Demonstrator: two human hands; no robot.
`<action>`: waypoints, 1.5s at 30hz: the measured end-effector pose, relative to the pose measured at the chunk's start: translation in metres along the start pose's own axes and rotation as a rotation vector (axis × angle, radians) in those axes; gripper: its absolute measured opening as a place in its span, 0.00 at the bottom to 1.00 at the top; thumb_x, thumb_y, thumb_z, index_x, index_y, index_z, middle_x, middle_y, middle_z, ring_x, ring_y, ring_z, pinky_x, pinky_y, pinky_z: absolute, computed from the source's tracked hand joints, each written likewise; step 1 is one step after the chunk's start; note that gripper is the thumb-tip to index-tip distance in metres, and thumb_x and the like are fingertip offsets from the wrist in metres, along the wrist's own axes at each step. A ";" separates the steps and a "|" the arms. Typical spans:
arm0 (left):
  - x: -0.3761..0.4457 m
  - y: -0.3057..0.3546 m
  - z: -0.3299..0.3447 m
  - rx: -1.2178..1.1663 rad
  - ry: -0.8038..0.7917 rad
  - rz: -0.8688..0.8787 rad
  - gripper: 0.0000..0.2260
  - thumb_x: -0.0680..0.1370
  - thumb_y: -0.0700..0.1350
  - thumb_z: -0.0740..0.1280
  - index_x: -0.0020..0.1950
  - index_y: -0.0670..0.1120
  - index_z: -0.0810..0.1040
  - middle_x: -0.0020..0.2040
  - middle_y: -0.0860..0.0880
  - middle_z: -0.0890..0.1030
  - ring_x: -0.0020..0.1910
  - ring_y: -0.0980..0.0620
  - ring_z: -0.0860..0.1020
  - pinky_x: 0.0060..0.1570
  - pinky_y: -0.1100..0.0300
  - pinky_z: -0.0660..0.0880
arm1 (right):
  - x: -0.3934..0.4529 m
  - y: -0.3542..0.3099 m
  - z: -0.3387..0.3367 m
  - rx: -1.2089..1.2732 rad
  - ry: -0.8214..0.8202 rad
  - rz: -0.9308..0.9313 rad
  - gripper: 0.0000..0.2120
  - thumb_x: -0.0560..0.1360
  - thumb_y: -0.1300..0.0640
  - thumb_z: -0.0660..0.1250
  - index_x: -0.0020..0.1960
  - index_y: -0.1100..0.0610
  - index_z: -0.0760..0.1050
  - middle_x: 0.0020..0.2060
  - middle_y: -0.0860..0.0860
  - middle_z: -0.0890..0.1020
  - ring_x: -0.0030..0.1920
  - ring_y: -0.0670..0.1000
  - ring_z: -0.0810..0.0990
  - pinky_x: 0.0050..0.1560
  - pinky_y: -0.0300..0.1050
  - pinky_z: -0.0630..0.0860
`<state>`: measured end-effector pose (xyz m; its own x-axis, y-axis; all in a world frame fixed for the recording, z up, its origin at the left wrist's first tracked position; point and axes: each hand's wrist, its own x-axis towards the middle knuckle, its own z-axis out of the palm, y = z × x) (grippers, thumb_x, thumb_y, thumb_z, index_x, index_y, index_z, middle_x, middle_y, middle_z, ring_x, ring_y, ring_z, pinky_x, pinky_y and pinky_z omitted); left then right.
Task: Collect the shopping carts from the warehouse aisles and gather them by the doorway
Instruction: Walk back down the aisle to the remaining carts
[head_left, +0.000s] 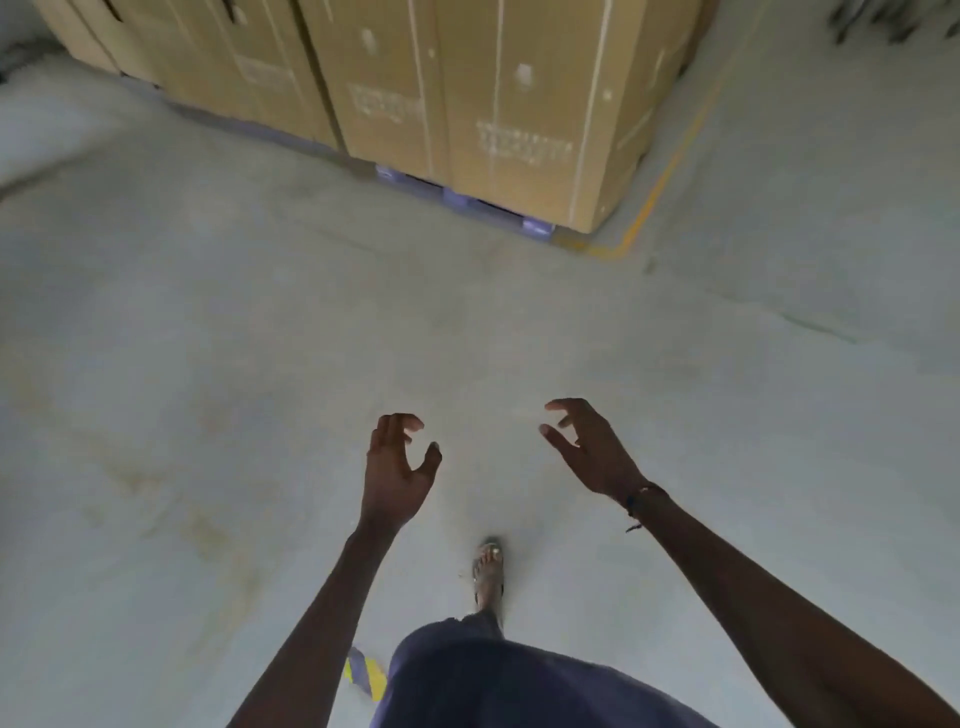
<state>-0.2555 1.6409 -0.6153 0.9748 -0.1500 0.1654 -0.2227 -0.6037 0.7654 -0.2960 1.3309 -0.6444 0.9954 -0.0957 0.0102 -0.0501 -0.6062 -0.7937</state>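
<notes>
Head view: closed cardboard boxes (contents hidden); left hand, right hand, each grip apart, empty.

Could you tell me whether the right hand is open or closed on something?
Open: right hand holds nothing, its fingers curled over bare floor.

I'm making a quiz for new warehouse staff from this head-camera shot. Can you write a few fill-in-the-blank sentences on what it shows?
1. Both the left hand and the right hand hold ____.
2. The cardboard boxes stand on a ____ coloured pallet.
3. The line painted on the floor beside the boxes is ____.
4. The number of shopping carts in view is ____.

Missing words: nothing; purple; yellow; zero
</notes>
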 end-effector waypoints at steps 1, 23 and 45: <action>0.027 0.007 0.012 -0.023 -0.026 0.022 0.13 0.75 0.47 0.71 0.58 0.46 0.76 0.55 0.51 0.77 0.49 0.48 0.77 0.50 0.54 0.74 | 0.011 0.008 -0.015 0.003 0.044 0.043 0.18 0.85 0.42 0.68 0.70 0.49 0.76 0.64 0.41 0.78 0.57 0.42 0.81 0.51 0.38 0.75; 0.478 0.226 0.417 -0.195 -0.489 0.361 0.11 0.77 0.44 0.75 0.55 0.51 0.75 0.55 0.52 0.77 0.49 0.54 0.77 0.49 0.65 0.70 | 0.243 0.270 -0.336 0.023 0.615 0.418 0.19 0.85 0.42 0.67 0.71 0.50 0.75 0.65 0.42 0.78 0.58 0.41 0.81 0.50 0.42 0.78; 0.927 0.450 0.781 -0.325 -0.470 0.270 0.18 0.73 0.60 0.67 0.55 0.48 0.77 0.54 0.51 0.78 0.48 0.55 0.76 0.49 0.68 0.69 | 0.692 0.516 -0.688 0.136 0.666 0.384 0.15 0.85 0.48 0.69 0.69 0.52 0.77 0.63 0.46 0.81 0.54 0.41 0.83 0.45 0.31 0.75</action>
<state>0.5367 0.6187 -0.6033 0.7575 -0.6365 0.1450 -0.3722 -0.2385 0.8970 0.3101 0.4090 -0.6284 0.6490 -0.7592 0.0484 -0.3281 -0.3367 -0.8826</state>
